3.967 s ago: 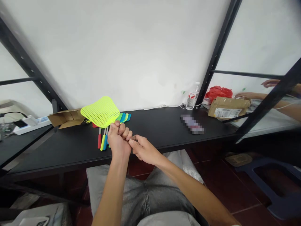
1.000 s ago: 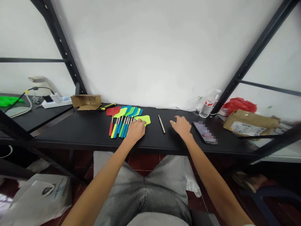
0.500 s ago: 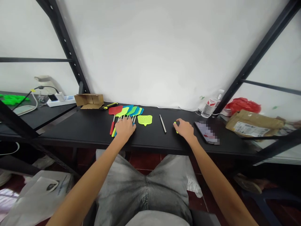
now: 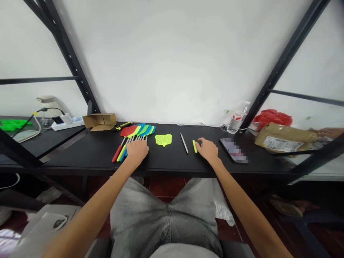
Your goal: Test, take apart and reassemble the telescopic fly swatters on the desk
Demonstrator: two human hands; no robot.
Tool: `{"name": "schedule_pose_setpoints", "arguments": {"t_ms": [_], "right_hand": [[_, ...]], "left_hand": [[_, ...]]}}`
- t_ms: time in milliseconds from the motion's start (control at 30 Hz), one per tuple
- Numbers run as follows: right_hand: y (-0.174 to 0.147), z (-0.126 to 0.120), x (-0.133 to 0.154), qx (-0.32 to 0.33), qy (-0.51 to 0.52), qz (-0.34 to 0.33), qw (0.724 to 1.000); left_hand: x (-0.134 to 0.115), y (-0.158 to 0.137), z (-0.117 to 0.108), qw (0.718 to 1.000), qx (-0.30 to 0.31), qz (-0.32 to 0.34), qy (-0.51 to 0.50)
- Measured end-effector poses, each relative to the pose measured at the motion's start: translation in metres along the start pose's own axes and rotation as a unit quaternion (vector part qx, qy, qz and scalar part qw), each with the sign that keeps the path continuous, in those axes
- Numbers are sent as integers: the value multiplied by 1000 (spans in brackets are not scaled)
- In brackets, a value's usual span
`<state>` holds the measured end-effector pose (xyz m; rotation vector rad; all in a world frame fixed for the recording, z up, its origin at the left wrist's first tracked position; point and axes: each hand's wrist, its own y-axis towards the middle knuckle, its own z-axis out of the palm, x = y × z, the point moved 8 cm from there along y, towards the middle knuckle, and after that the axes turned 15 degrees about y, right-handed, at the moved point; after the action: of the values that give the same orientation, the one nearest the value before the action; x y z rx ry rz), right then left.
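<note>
Head view: left hand (image 4: 137,149) lies palm down on the handles of a fanned row of fly swatters (image 4: 133,137) on the black table (image 4: 91,150), fingers spread flat over them, not closed around any. Right hand (image 4: 207,149) rests on the table, fingers loosely curled and gripping nothing, fingertips touching a small yellow-green handle (image 4: 194,146). Between the hands lie a loose yellow-green swatter head (image 4: 163,139) and a thin metal rod (image 4: 184,143), apart from each other. Phone (image 4: 232,149) just right of the right hand; water bottle (image 4: 237,119) behind it; cardboard box (image 4: 100,121) far left.
</note>
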<state>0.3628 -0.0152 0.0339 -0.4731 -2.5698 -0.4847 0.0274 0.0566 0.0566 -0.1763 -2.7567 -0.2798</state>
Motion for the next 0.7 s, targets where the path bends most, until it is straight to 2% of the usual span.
{"name": "schedule_pose_setpoints", "arguments": {"t_ms": [200,400,600,700], "right_hand": [[-2,1,3,-2,5,-10,1000],[-7,10,25,25,21,-81,996],[-5,6,16,7,35,-54,998],[-12,-7,21,-38,103,-59,992]], "left_hand": [[5,-4,-3,999,21,-1,-26],[17,-2,-5,998,35,3,-55],[36,1,-11,980,26,-15,-197],[37,-6,-20,956,-5,-25,-291]]}}
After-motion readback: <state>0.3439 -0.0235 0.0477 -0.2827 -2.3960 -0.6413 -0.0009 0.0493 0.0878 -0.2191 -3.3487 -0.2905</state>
